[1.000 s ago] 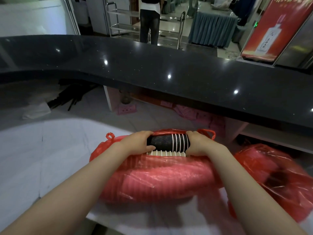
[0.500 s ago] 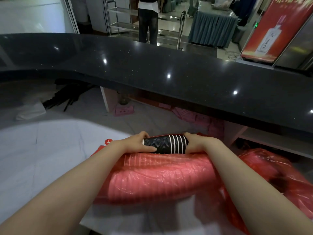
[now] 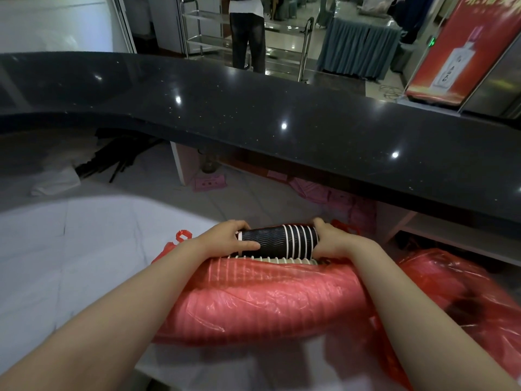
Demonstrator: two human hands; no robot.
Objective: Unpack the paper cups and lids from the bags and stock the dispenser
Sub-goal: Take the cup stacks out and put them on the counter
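1. a black counter is curving across the far side, its edge overhanging the floor beyond the bags; the dispenser is not showing anywhere in view.
2. a white table is carrying the work; open room is lying to the left, while its near edge is running close under the forearms.
3. a red bag is lying on its side across the table, packed with ribbed rows of cups; a second bag is sitting just beside it on the right, crowding that side.
4. a stack of nested black cups is being held level just above the bag's open mouth, white rims of more cups showing directly beneath it.
5. the left hand is gripping the stack's left end, thumb lying along the wavy sleeve; the right hand is clamping the other end.
6. risk, as i judge it: the stack is being held together only by end pressure, so easing either hand could be letting cups slide apart and roll toward the table's edge.
7. loose plastic near the right hand could be snagging a rim and dragging the bag; lifting up and leftward is looking freest.
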